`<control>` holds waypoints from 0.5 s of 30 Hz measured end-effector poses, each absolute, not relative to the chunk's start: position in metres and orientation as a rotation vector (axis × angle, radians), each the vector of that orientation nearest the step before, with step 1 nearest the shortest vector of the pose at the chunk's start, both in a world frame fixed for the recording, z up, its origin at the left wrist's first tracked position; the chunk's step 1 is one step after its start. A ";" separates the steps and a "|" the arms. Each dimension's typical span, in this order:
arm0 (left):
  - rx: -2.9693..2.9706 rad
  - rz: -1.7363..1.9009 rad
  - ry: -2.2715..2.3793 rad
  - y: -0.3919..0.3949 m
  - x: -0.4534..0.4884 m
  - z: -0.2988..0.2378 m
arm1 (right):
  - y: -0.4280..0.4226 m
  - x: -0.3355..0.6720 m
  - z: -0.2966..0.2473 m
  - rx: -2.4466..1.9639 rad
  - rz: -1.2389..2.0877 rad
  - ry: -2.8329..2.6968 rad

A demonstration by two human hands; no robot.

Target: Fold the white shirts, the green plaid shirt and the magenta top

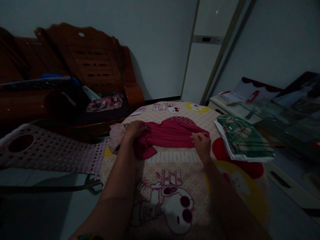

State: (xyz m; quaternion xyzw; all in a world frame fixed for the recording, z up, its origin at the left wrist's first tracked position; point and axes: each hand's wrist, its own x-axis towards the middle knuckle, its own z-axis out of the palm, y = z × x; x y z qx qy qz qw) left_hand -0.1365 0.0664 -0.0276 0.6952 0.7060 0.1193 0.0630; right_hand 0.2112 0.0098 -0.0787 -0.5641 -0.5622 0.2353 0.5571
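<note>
A dark pink long-sleeved shirt lies stretched sideways across the round table, one part of it folded toward me on the left. My left hand is closed on its left end, near what looks like the collar. At the right end, my right hand pinches the shirt's edge between thumb and fingers. A pale pink lacy cloth sits just beyond my left wrist, partly hidden by it. Dim light blurs the fingertips.
A folded green plaid cloth rests on white fabric at the table's right. Left stand a woven pink chair and a wooden sofa with clothes on it. A low cabinet with papers and glass is on the right.
</note>
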 end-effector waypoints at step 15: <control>2.067 0.476 1.960 0.061 -0.127 -0.019 | 0.023 0.208 -0.073 -1.810 -0.040 -1.839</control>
